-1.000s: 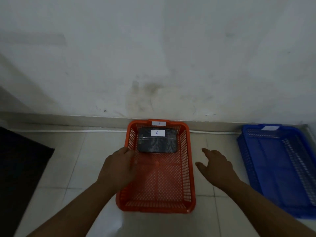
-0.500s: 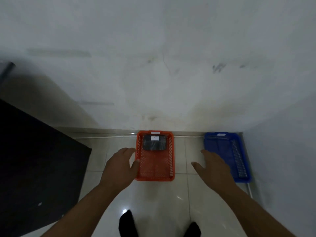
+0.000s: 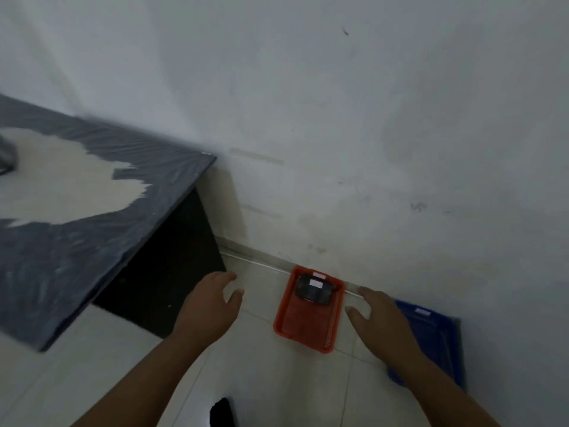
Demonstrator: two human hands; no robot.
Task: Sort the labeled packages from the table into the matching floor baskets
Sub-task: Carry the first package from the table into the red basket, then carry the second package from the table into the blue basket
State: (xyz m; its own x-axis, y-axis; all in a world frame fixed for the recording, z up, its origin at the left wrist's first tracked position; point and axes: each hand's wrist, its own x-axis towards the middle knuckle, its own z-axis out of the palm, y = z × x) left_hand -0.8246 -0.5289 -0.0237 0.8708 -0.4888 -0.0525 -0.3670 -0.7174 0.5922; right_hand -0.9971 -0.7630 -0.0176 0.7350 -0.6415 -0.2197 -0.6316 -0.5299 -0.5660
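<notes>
My left hand and right hand hang spread, empty; the package in the orange basket bears an unreadable white label.

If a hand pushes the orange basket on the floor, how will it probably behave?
The orange basket probably slides easily, since it sits flat on glossy floor tiles. It looks light: perforated plastic walls, and only one dark labeled package inside. A push on one corner may turn it rather than move it straight, because the package lies at the wall end.
</notes>
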